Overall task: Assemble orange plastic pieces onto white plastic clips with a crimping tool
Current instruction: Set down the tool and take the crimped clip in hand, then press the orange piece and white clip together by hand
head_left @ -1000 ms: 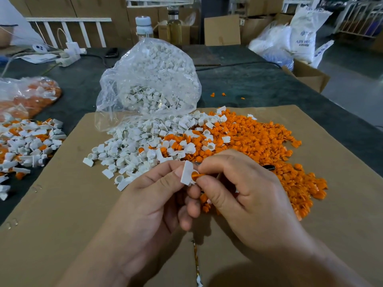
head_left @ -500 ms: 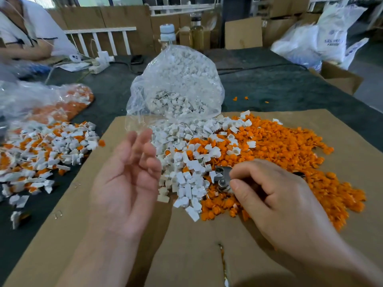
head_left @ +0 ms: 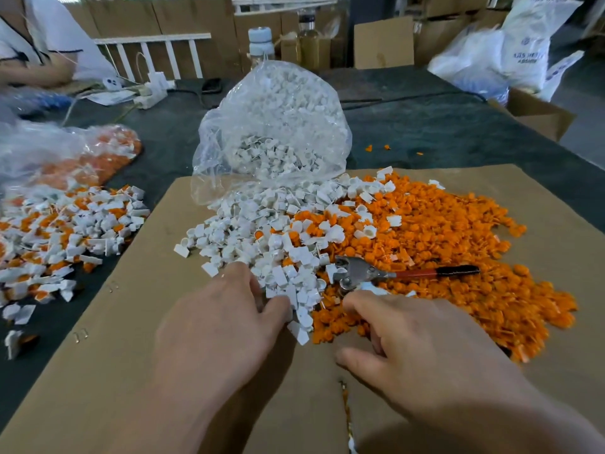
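White against orange on my feed.
I see white clips [head_left: 262, 231], bright orange pieces [head_left: 458, 244], a clear bag [head_left: 278, 103], and a silver crimping tool [head_left: 360, 271] with a red-and-black handle; the cardboard [head_left: 114, 371] is plain brown, the worktop [head_left: 442, 132] dark grey-green.

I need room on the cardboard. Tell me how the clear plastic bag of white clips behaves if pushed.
The clear plastic bag probably deforms rather than slides: its film is creased. Its open mouth faces the loose white plastic clips, so more likely spill.
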`<act>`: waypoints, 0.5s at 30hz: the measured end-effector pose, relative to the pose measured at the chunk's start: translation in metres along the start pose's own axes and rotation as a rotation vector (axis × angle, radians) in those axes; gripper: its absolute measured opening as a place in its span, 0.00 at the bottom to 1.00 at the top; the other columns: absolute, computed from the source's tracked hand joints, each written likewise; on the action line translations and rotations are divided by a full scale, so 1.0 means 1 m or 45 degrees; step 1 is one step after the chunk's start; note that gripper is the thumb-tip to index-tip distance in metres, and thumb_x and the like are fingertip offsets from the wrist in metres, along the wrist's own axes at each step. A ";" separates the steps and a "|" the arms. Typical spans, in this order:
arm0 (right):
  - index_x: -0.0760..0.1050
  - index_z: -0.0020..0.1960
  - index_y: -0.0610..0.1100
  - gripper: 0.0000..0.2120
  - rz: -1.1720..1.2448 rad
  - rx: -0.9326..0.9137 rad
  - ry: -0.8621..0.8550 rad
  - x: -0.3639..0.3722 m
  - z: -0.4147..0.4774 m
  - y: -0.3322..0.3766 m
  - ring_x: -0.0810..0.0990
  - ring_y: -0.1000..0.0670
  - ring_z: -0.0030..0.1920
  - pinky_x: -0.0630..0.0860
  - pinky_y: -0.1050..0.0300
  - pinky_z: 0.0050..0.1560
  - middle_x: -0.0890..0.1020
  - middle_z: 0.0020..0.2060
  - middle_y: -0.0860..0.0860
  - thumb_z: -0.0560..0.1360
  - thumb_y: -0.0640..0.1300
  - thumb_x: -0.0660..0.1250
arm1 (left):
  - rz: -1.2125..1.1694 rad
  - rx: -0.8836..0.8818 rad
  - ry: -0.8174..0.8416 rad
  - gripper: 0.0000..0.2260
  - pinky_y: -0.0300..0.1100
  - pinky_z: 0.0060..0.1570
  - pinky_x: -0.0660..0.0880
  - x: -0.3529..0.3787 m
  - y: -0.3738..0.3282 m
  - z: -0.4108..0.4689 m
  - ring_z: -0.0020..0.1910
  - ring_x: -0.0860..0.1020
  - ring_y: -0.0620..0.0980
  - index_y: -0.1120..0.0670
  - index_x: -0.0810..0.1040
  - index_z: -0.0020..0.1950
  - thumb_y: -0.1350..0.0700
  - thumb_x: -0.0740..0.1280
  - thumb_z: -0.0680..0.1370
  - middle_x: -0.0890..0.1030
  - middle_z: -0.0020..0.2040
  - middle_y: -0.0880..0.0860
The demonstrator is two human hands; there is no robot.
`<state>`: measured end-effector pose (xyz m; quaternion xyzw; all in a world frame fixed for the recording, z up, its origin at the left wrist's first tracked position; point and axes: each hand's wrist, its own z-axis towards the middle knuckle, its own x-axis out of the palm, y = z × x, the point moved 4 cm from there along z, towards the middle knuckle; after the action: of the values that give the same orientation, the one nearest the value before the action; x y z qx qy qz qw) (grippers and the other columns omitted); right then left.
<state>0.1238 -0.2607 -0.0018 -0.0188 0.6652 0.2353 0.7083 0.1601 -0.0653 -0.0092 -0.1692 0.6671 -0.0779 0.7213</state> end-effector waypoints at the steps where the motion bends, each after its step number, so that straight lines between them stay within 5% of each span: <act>1: 0.62 0.63 0.58 0.22 -0.002 0.003 0.000 0.000 0.000 0.000 0.72 0.57 0.41 0.68 0.61 0.37 0.72 0.38 0.58 0.75 0.69 0.57 | 0.001 0.011 -0.005 0.14 0.45 0.40 0.77 0.001 -0.001 -0.001 0.40 0.77 0.45 0.45 0.70 0.43 0.35 0.63 0.74 0.78 0.39 0.44; 5: 0.61 0.64 0.59 0.19 -0.008 0.018 -0.010 0.001 0.002 0.000 0.72 0.56 0.39 0.61 0.66 0.33 0.70 0.37 0.60 0.77 0.66 0.57 | -0.083 0.010 -0.083 0.06 0.46 0.38 0.76 0.000 0.012 0.006 0.38 0.76 0.46 0.44 0.68 0.45 0.43 0.62 0.76 0.78 0.38 0.44; 9: 0.64 0.64 0.60 0.18 0.005 0.014 -0.034 0.001 0.003 -0.003 0.71 0.57 0.39 0.62 0.66 0.33 0.68 0.35 0.61 0.78 0.65 0.57 | -0.107 -0.234 -0.301 0.04 0.49 0.41 0.79 -0.023 0.070 0.034 0.41 0.77 0.51 0.44 0.70 0.50 0.52 0.63 0.77 0.78 0.43 0.48; 11: 0.66 0.65 0.59 0.18 0.022 0.010 -0.045 0.002 0.002 -0.003 0.71 0.58 0.39 0.63 0.65 0.34 0.68 0.35 0.61 0.78 0.64 0.57 | 0.001 -0.277 -0.234 0.06 0.53 0.45 0.79 -0.024 0.091 0.042 0.43 0.77 0.52 0.43 0.70 0.47 0.54 0.64 0.77 0.78 0.46 0.49; 15: 0.66 0.65 0.60 0.17 0.035 -0.003 -0.048 0.001 0.001 -0.003 0.71 0.57 0.39 0.64 0.65 0.34 0.68 0.35 0.61 0.78 0.63 0.56 | 0.109 -0.232 0.046 0.07 0.43 0.36 0.71 -0.011 0.095 0.041 0.39 0.74 0.43 0.43 0.71 0.42 0.47 0.64 0.79 0.76 0.41 0.43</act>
<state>0.1258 -0.2633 -0.0032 -0.0059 0.6517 0.2459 0.7175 0.1890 0.0328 -0.0296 -0.2039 0.6908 0.0108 0.6936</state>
